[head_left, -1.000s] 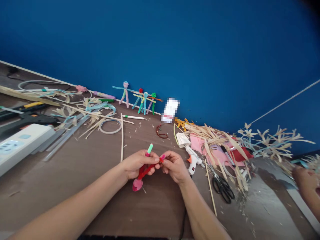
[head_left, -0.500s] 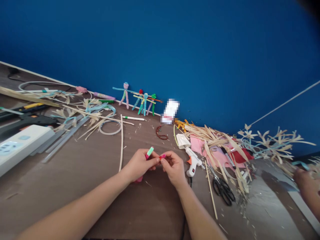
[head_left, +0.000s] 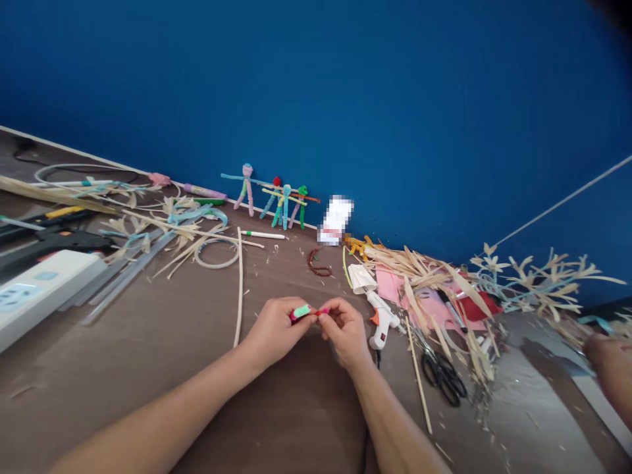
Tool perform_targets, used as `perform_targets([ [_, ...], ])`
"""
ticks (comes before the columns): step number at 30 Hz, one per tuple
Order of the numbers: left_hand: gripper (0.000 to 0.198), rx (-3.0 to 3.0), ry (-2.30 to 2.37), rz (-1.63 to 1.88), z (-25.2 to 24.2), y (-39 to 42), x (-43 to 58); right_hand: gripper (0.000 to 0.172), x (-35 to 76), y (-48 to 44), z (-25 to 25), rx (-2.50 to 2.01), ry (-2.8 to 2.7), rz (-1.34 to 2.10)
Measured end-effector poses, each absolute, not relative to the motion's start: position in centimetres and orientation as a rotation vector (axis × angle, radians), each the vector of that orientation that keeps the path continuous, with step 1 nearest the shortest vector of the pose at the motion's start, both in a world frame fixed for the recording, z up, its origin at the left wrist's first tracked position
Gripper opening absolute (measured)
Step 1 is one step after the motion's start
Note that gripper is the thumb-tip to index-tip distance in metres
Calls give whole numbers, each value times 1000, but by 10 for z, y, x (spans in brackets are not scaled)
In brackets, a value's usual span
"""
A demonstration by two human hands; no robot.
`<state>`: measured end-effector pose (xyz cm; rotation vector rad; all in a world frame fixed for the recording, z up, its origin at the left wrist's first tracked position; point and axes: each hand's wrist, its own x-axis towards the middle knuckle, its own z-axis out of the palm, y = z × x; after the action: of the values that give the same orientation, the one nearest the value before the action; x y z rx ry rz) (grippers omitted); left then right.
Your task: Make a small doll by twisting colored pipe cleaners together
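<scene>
Over the middle of the table, my left hand (head_left: 282,324) is closed around a small pipe-cleaner piece (head_left: 302,311), pink with a pale green part and some red. My right hand (head_left: 345,329) pinches the piece's red and magenta end, and the fingertips of both hands almost meet there. Fingers hide much of its shape. Several pipe-cleaner figures (head_left: 285,205) in pastel colours stand against the blue wall beyond my hands. Just right of my right hand lies a white glue gun (head_left: 381,322).
A white power strip (head_left: 54,280) and a black glue gun (head_left: 64,242) lie left. Black-handled scissors (head_left: 444,375), pink sheets (head_left: 390,286) and dried husk strips (head_left: 419,266) crowd the right. A brown bead bracelet (head_left: 318,268) lies ahead. Another person's hand (head_left: 609,362) is at the far right.
The pale green part of the piece has tipped from upright to nearly level, and the pink part below my left hand is now out of sight. Both hands stay together.
</scene>
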<state>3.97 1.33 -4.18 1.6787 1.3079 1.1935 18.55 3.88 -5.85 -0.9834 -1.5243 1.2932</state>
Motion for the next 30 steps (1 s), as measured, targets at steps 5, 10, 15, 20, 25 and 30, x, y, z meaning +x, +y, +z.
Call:
perform_targets([
  [5,20,1927,1326,1172,-40,11,38,14,184,38,-58,-1050,-1511,1278],
  [10,19,1933,1344,1183,-40,12,37,13,185,39,-61,-1007,-1480,1336],
  [15,15,1859,1340,1218,-42,14,39,11,184,39,-59,-985,-1489,1325],
  [20,16,1840,1320,1227,-44,15,40,9,186,40,-61,-1002,-1554,1249],
  [25,16,1859,1341,1213,-46,15,41,8,189,41,-67,-1022,-1608,1190],
  [30,16,1886,1345,1180,-46,16,41,7,188,41,-64,-1025,-1620,1171],
])
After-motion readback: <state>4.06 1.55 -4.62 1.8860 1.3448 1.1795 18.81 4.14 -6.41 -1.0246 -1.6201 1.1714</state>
